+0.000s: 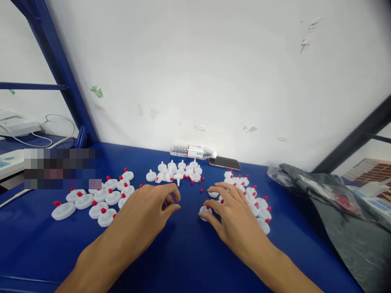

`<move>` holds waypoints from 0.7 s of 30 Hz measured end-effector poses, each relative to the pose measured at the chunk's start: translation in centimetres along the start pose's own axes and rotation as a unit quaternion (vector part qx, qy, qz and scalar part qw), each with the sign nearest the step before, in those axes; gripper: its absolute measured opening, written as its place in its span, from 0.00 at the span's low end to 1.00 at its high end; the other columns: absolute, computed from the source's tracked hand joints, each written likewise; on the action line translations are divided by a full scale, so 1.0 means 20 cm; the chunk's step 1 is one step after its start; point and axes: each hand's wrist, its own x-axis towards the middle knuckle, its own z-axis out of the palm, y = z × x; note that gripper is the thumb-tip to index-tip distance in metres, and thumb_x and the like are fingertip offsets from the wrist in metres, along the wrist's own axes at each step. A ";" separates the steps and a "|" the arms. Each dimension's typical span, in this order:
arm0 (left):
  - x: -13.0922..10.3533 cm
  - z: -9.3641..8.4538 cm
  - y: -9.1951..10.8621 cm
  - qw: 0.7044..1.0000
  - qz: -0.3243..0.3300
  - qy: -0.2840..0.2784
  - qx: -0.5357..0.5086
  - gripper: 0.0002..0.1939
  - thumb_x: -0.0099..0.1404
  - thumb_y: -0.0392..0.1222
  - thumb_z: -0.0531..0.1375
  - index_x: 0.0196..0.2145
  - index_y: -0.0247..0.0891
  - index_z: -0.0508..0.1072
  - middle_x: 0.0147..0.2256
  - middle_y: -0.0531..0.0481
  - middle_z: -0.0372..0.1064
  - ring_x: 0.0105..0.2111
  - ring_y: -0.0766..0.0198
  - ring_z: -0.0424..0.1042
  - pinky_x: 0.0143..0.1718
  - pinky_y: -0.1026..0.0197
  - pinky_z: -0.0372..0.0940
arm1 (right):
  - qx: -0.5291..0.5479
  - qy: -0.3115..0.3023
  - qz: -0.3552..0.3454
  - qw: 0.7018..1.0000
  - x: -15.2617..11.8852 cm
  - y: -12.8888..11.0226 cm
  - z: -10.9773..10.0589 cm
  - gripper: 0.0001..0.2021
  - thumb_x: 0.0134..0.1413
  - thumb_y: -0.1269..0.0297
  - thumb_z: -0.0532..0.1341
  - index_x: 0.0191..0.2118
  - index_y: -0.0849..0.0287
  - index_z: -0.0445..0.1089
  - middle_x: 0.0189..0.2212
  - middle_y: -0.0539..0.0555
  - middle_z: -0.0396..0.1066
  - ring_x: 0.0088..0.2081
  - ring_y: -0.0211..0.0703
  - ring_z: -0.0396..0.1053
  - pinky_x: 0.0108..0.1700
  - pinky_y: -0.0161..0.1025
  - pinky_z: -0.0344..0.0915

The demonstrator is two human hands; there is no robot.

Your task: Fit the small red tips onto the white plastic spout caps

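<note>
My left hand (149,207) rests palm down on the blue table (183,252), fingers curled loosely, holding nothing I can see. My right hand (232,211) lies beside it with its fingertips on a white disc-shaped cap with a red plug (204,211). Several capped white discs (100,197) lie to the left of my left hand. More of them (259,203) lie under and to the right of my right hand. A pile of white discs without plugs (177,171) and loose red plugs (200,183) lies further back, in the middle.
A plastic water bottle (194,152) lies on its side by the white wall, next to a dark phone (224,162). A grey plastic bag (336,203) covers the table's right side. Blue frame posts (61,69) stand at the left, with white cables behind.
</note>
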 end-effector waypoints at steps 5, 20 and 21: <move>-0.01 -0.01 0.01 1.000 0.006 0.019 -0.003 0.05 0.66 0.43 0.58 0.34 0.48 0.74 0.30 0.60 0.78 0.31 0.60 0.75 0.32 0.59 0.59 | -0.075 0.027 -0.008 0.997 -0.07 0.08 -0.03 0.10 0.64 0.61 0.63 0.46 0.56 0.81 0.58 0.60 0.70 0.63 0.64 0.60 0.63 0.65 0.58; -0.01 -0.07 -0.05 0.998 0.000 0.057 0.008 0.07 0.68 0.47 0.57 0.34 0.47 0.74 0.30 0.59 0.77 0.29 0.62 0.74 0.30 0.60 0.58 | -0.056 -0.003 0.018 0.998 0.18 0.22 -0.20 0.12 0.69 0.59 0.58 0.49 0.53 0.77 0.45 0.55 0.78 0.53 0.54 0.70 0.56 0.55 0.64; -0.01 -0.08 -0.05 0.998 -0.002 0.057 0.006 0.08 0.68 0.47 0.57 0.33 0.47 0.74 0.30 0.59 0.77 0.29 0.62 0.74 0.30 0.60 0.58 | -0.052 -0.033 0.020 0.998 0.26 0.23 -0.19 0.12 0.68 0.61 0.58 0.50 0.54 0.77 0.45 0.56 0.79 0.52 0.54 0.71 0.56 0.55 0.64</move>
